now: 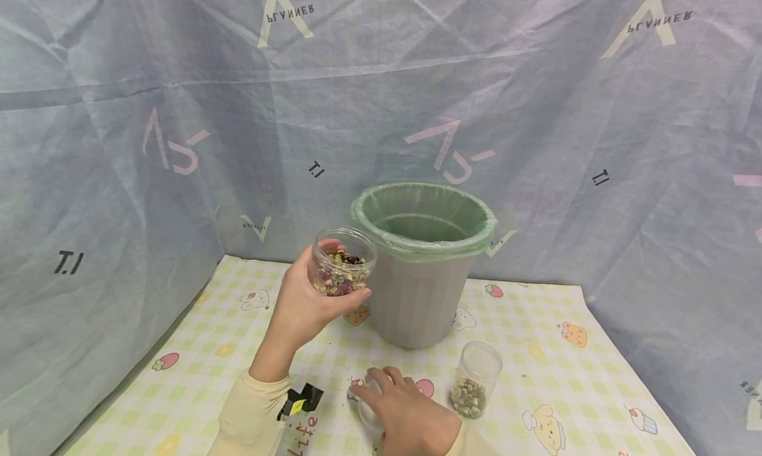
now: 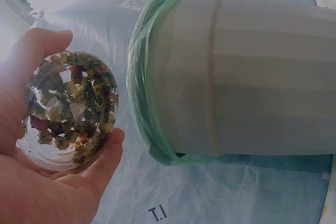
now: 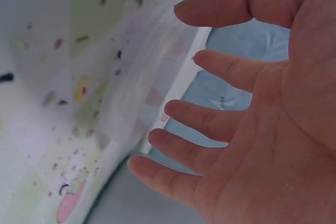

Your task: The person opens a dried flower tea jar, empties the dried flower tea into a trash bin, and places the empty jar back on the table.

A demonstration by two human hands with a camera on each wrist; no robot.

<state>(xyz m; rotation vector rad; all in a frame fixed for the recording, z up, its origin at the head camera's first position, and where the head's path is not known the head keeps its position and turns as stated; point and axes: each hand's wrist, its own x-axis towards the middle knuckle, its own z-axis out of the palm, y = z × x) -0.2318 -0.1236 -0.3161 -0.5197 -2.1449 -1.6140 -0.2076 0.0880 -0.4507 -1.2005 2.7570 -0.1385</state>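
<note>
A clear round jar [image 1: 344, 271] with dried flowers inside is gripped in my left hand [image 1: 302, 304], raised beside the bin. The left wrist view shows the jar's base [image 2: 71, 111] facing the camera, thumb and fingers around its side. My right hand [image 1: 411, 410] is low over the table, fingers spread, by a clear round piece [image 1: 368, 413] it partly hides; I cannot tell whether it touches it. In the right wrist view the palm of the right hand [image 3: 262, 114] is open and nothing is seen gripped. A clear jar [image 1: 475, 380] part-filled with dried flowers stands to its right.
A grey bin [image 1: 417, 304] with a green liner [image 1: 440, 247] stands at the back of the table, close to the left hand. The checked tablecloth [image 1: 595, 403] has small crumbs [image 3: 79, 93] scattered on it. A hanging cloth [image 1: 536, 112] surrounds the table.
</note>
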